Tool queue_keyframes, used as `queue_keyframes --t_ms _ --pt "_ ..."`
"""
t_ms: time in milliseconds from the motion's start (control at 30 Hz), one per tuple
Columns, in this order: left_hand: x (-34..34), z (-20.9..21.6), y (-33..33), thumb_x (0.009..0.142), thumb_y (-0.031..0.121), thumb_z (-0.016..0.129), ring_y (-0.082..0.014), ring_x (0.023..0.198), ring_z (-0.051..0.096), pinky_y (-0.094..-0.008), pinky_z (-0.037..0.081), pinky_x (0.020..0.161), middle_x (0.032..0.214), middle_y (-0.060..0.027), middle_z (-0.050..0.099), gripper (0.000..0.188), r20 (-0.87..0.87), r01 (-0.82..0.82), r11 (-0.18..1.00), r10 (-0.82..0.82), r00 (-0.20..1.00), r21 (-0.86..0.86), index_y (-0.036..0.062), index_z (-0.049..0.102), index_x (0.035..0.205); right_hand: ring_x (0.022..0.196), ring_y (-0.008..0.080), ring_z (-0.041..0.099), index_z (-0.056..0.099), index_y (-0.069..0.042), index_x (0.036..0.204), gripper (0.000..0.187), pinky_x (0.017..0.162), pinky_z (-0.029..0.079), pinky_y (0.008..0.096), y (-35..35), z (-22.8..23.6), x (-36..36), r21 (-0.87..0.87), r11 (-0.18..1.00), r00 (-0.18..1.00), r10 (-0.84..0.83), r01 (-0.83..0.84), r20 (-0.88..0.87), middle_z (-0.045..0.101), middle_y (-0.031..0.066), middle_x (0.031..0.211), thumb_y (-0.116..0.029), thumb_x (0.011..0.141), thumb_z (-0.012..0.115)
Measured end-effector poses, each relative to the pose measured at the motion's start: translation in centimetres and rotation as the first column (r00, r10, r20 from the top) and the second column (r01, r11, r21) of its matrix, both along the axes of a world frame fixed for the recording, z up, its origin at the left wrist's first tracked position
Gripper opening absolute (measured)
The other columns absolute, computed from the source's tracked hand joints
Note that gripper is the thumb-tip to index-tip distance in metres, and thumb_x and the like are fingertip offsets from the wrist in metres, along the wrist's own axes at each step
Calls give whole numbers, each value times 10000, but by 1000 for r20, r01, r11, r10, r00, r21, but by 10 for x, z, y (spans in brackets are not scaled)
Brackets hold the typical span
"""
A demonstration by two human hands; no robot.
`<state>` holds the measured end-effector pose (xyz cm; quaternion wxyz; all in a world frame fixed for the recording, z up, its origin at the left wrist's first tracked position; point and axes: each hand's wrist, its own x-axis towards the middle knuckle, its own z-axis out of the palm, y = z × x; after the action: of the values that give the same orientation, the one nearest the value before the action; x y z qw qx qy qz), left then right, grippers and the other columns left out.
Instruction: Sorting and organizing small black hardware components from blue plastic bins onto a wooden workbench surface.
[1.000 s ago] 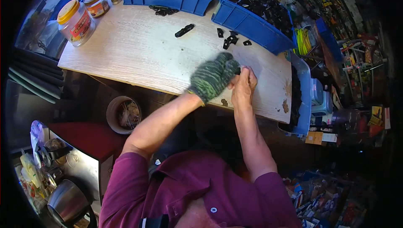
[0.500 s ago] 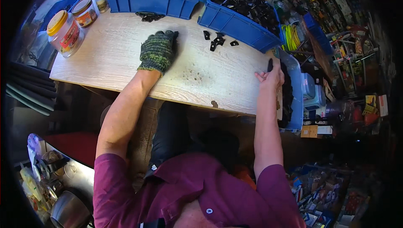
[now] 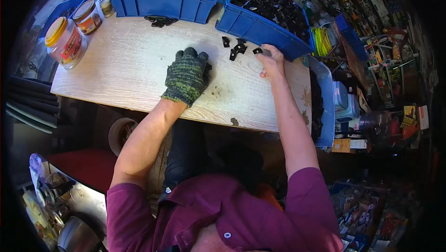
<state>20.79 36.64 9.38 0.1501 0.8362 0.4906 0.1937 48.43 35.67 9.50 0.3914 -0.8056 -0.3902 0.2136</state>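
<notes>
My left hand (image 3: pixel 186 76), in a green-and-black knit glove, rests on the table with its fingers curled. A small black part (image 3: pixel 208 69) sticks out at the glove's right side, mostly hidden by it. My bare right hand (image 3: pixel 273 62) reaches to the table in front of the right blue bin, thumb and forefinger apart. By its fingertips lies a single small black part (image 3: pixel 257 51) with a square hole. Left of that sits a small cluster of similar black parts (image 3: pixel 238 47).
Two blue bins (image 3: pixel 162 6) (image 3: pixel 262 24) full of black parts stand along the far edge. Black pieces (image 3: pixel 160 21) lie before the left one. Jars (image 3: pixel 67 45) (image 3: pixel 87 17) stand at far left. A lower blue bin (image 3: pixel 328 108) adjoins the pale table's (image 3: pixel 121 73) right edge.
My right hand has moved left and away from me from the table's right edge; the black piece it held there no longer shows. My gloved left hand has shifted nearer and right.
</notes>
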Motion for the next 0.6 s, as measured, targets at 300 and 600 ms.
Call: queue_keyframes --t_ms 300,600 --pt "1 -26 10 850 310 582 -370 975 566 -521 480 705 994 -145 628 254 -1 -35 948 38 999 316 107 676 970 614 156 548 675 -80 967 248 333 397 325 9 -17 2 -63 991 985 122 -115 125 609 33 836 -214 777 759" --pt "-9 -19 1 831 311 607 -350 989 538 -528 410 775 981 -115 622 233 33 -50 974 44 998 222 139 695 963 629 196 565 679 -33 951 311 337 383 317 8 -5 -20 -80 993 971 100 -84 217 616 55 816 -290 783 726"
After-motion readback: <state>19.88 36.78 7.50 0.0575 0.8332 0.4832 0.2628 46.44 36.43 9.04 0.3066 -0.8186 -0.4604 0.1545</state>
